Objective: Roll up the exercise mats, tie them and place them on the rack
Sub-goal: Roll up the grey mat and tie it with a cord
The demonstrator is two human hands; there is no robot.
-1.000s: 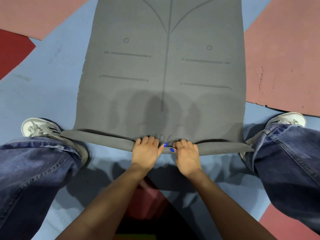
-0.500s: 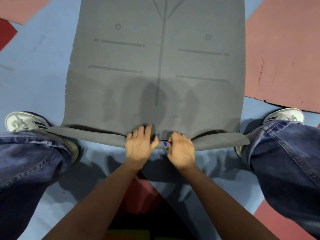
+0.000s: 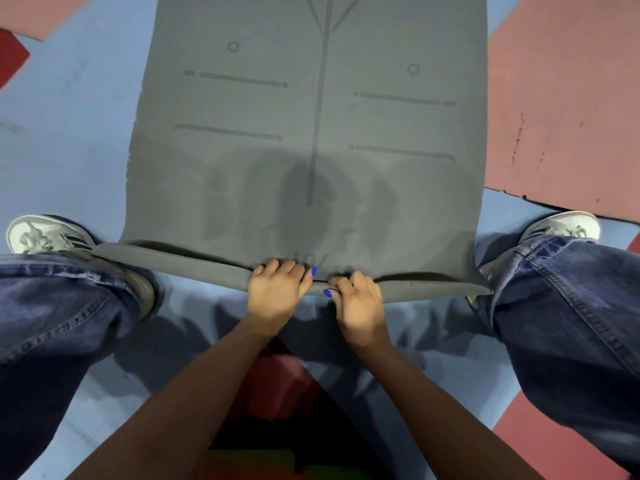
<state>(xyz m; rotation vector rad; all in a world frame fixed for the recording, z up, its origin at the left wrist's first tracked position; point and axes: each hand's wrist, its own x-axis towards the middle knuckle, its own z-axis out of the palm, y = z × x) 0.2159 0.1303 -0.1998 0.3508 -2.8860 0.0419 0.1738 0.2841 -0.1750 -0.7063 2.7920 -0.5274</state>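
Note:
A dark grey exercise mat (image 3: pixel 311 133) with printed alignment lines lies flat on the floor and stretches away from me. Its near edge (image 3: pixel 173 261) is folded over into a low, narrow first turn that runs between my feet. My left hand (image 3: pixel 278 292) and my right hand (image 3: pixel 358 301) sit side by side at the middle of that fold, fingers curled over it and thumbs almost touching. Both hands grip the folded edge. No tie or rack is in view.
My legs in blue jeans and pale sneakers (image 3: pixel 45 235) (image 3: pixel 561 226) stand astride the mat's near corners. The floor is blue (image 3: pixel 69 133) with pink panels (image 3: pixel 561 98) at the right and upper left, and a red patch (image 3: pixel 277 386) lies under my arms.
The hands have stayed on the folded edge at the mat's middle. The left fingers, stretched forward half a second ago, have curled back over the fold. The view has shifted slightly.

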